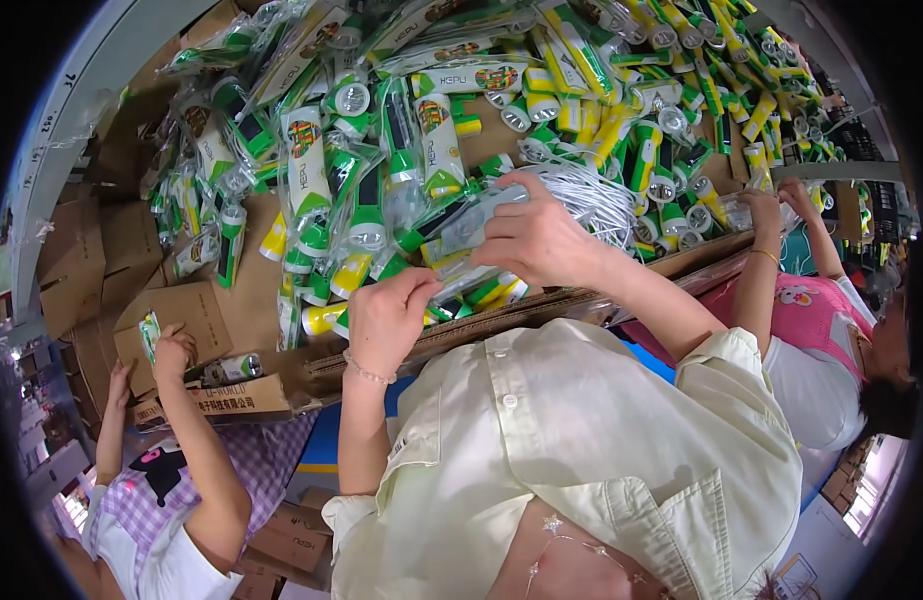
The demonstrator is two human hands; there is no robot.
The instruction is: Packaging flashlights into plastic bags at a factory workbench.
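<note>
My left hand [387, 318] is closed at the near edge of the pile, thumb and forefinger pinched on a clear plastic bag [454, 268]. Farther right, my right hand [538, 238] has its fingers bent onto the same bag, forefinger raised. How much the bag contains is hard to tell, as green and yellow shapes show through or beneath it. Around both hands lie green-and-white flashlights [369, 208] in clear bags. Just beyond my right hand sits a bundle of white cables [594, 208].
Loose yellow-and-green flashlights [612, 130] heap up at the far right. A cardboard edge [422, 348] runs along the near side. At left, a co-worker's hands [174, 352] work by an open carton [222, 398]; at right, another co-worker's hands [764, 212] reach in.
</note>
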